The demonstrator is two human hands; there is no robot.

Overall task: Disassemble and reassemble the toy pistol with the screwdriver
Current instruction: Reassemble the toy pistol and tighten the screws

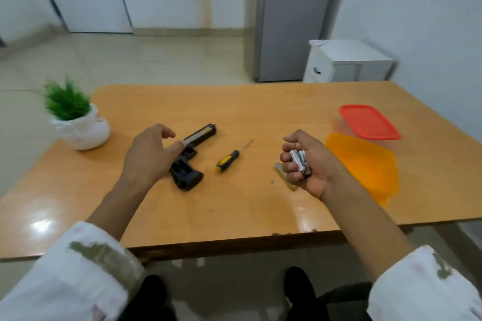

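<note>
In the right hand [317, 156] batteries [300, 163] are gripped. On the orange-brown tabletop [234, 101] the toy pistol [195, 138] is partly covered by the relaxed left hand [148, 154], the screwdriver [228, 160] laid between the hands; pale floor tiles [156, 60] beyond.

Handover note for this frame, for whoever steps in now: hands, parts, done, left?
Left hand: open, fingers resting on the black plastic toy pistol, which lies on the orange wooden table.
Right hand: palm up, gripping silver-and-black cylindrical batteries.
Yellow-and-black-handled screwdriver lies untouched between the hands.
Done: batteries out of the pistol.
Left: likely refit batteries, screw it shut.
</note>
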